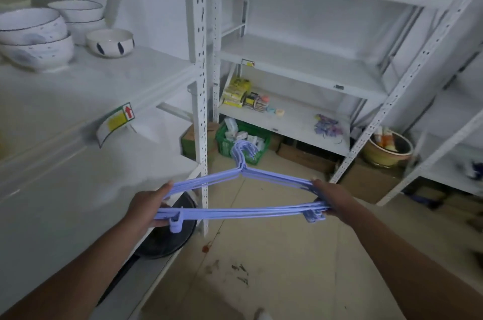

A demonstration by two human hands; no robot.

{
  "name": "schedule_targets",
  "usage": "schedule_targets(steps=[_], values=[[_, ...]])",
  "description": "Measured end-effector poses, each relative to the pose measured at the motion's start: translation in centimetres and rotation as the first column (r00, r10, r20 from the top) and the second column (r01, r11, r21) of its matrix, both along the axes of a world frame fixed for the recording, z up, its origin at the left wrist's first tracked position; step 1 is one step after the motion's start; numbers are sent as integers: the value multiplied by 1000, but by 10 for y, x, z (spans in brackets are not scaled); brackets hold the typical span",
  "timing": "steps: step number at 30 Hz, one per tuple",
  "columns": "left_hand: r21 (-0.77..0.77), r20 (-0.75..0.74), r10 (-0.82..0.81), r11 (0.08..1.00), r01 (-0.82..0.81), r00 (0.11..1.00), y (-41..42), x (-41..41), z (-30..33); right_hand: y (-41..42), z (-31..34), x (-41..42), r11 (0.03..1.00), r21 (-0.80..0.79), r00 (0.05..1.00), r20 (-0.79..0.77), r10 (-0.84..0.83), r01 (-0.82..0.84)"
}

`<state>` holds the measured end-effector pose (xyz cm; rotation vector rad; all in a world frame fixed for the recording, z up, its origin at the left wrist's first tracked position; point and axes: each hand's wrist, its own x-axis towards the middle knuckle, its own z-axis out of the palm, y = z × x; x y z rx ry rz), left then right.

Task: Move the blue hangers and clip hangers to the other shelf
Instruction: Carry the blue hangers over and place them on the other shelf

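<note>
A stack of several blue hangers (243,212) hangs flat in the air over the floor, hooks pointing away from me. My left hand (149,204) grips the stack's left end, my right hand (332,198) grips its right end. Small clips show under both ends of the bottom bar. A pile of purple clip hangers (326,123) lies on a low shelf (295,121) of the white rack ahead. The rack's middle shelf (300,61) is bare.
White bowls (34,37) stand on the left rack's shelf (91,89). A black round pan (167,236) lies on a lower level there. A green crate (243,142), cardboard boxes and a yellow pot (386,150) sit on the floor under the far rack.
</note>
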<state>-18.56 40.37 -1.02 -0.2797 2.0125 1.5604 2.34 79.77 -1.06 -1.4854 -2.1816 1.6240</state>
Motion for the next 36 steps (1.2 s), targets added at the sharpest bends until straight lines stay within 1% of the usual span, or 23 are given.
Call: schedule_targets(steps=[4, 11, 15, 18, 23, 29, 32, 36], values=[[-21, -16, -39, 999, 38, 999, 51, -9, 5, 42, -2, 9, 997, -30, 997, -10, -78, 78], [-2, -48, -63, 998, 63, 997, 147, -26, 19, 131, 9, 3, 991, -36, 991, -29, -133, 132], [13, -52, -41, 999, 41, 998, 194, -38, 27, 177, 22, -9, 993, -10, 991, -60, -117, 117], [57, -44, -22, 998, 25, 999, 224, -50, 31, 204, 30, -20, 995, 15, 991, -88, -98, 99], [47, -87, 39, 998, -35, 995, 269, -74, 37, 244, 36, -41, 998, -8, 994, -89, -57, 56], [54, -121, 34, 998, -28, 992, 317, -129, 37, 287, 30, -85, 998, 39, 993, -105, -54, 59], [46, -141, 24, 999, -18, 990, 345, -171, 39, 310, 27, -122, 995, 14, 988, -122, -99, 101], [39, -131, 3, 999, 2, 991, 386, -236, 40, 346, 29, -181, 987, -23, 975, -148, -163, 161]])
